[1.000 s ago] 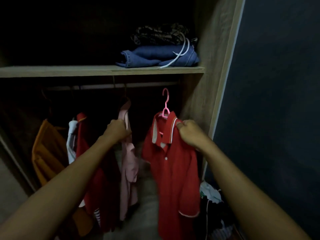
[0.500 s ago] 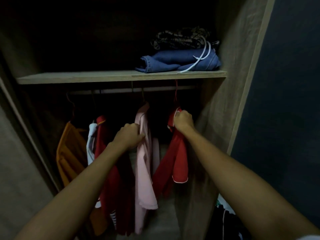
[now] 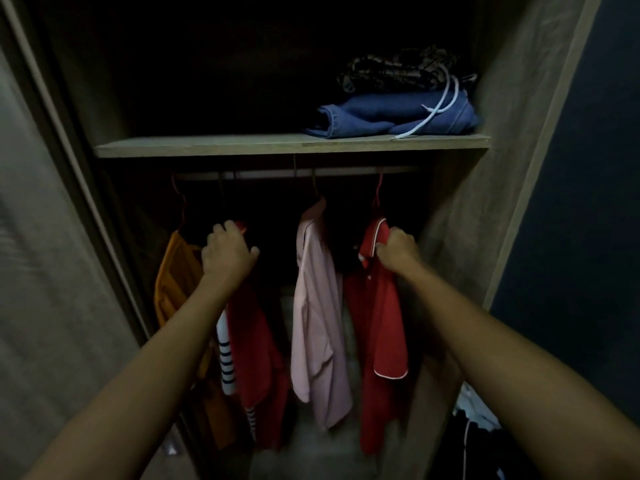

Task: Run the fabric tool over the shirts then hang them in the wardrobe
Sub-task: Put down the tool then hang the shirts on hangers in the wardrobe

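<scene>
The red short-sleeved polo shirt with white-piped collar and cuff hangs from a thin red hanger on the pale rail at the right end of the dim wooden wardrobe, side-on and falling straight. The right hand is closed around its collar. The left hand curls over the top of another red garment near an orange one. A pale pink shirt hangs between. Folded blue jeans lie on the shelf above.
</scene>
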`<state>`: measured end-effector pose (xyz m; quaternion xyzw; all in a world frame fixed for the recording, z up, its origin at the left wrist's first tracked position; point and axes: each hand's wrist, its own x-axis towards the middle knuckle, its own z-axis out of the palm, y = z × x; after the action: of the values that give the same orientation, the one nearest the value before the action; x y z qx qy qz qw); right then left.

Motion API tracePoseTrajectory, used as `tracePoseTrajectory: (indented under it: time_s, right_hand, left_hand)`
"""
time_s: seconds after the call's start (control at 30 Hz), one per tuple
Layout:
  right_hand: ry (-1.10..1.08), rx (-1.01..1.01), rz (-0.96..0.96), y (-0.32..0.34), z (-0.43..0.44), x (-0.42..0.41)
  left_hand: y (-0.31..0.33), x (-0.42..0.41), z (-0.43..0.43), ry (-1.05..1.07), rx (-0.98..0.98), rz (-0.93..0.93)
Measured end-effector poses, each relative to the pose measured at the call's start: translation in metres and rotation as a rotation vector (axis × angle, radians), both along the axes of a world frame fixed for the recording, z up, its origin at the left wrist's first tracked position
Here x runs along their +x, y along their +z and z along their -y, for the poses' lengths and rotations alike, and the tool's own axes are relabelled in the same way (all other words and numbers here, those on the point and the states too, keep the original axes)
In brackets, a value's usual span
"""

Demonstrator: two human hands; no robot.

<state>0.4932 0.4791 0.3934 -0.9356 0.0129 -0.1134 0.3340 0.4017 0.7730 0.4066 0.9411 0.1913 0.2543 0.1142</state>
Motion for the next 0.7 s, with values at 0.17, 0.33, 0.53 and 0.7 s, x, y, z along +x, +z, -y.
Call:
tracePoseTrajectory:
  time_s: [0.17,0.33,0.53,0.7]
  right_hand:
    - [0.002,-0.007,0.0,-0.004,-0.001,-0.002]
    - [0.0,-0.033,0.006,-0.008,0.001,-0.006]
    - [0.001,-0.055,0.025,-0.011,0.001,-0.004]
    - [-0.004,0.05,0.13,-0.009,-0.007,-0.021]
  left_hand:
    - [0.002,0.004,-0.002,-0.004,-0.032,-0.026]
    - [0.004,0.007,0.008,-0.071,0.055,-0.079]
    - [0.003,0.013,0.023,-0.154,0.182,-0.032]
    - [-0.003,0.012,0.01,-0.199,0.171,0.072]
